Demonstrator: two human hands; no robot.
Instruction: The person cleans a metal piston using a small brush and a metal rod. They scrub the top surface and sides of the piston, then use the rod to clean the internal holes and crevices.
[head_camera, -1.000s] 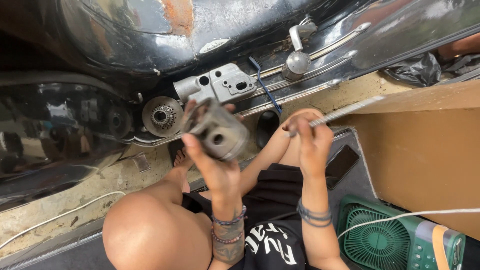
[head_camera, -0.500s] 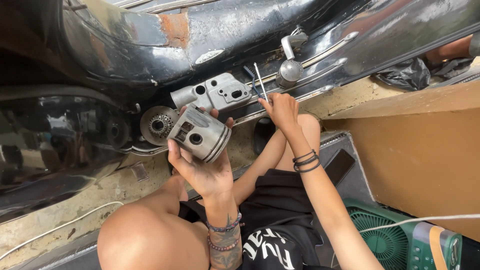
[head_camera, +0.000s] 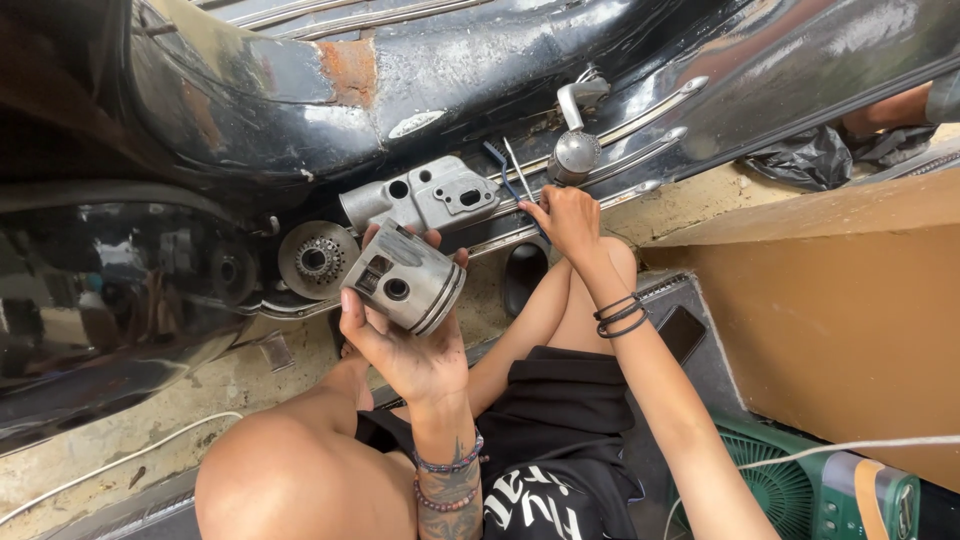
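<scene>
My left hand (head_camera: 405, 345) holds a grey metal piston (head_camera: 404, 279) up in front of me, its pin hole facing me and ring grooves to the right. My right hand (head_camera: 568, 217) reaches forward to the black scooter floorboard (head_camera: 640, 110), fingers pinched on a thin metal rod (head_camera: 518, 168) that lies beside a blue-handled brush (head_camera: 501, 166). A grey cast engine part (head_camera: 425, 195) rests on the floorboard just beyond the piston.
A round toothed clutch part (head_camera: 317, 259) sits left of the casting, a chrome pedal (head_camera: 576, 140) to its right. A brown cardboard box (head_camera: 840, 300), a dark phone (head_camera: 680, 333), a green fan (head_camera: 800, 490) and white cords (head_camera: 110, 460) surround my bare legs.
My right hand carried the thin rod from near my knee forward to the floorboard beside the blue brush. My left hand turned the piston and lowered it slightly.
</scene>
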